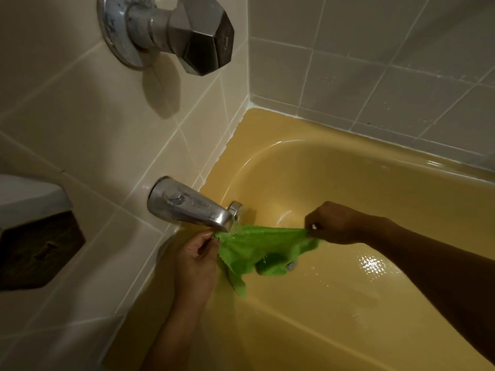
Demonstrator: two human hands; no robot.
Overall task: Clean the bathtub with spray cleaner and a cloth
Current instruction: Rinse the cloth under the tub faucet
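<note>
The left hand [198,254] pinches one corner of the cloth [257,247] between thumb and fingers. The right hand [334,223] grips the opposite edge with curled fingers. Between the two grips the cloth is pulled taut just under the spout [192,207], probably to soak it evenly. Below the grips its slack hangs into the bathtub [361,183], over the drain [291,265].

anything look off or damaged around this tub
Nothing looks spilled or broken. The chrome backplate behind the faucet handle is blotchy and pitted, and the tub spout has dull spots too. The green cloth, stretched between left hand and right hand under the spout, fits the job.
</note>
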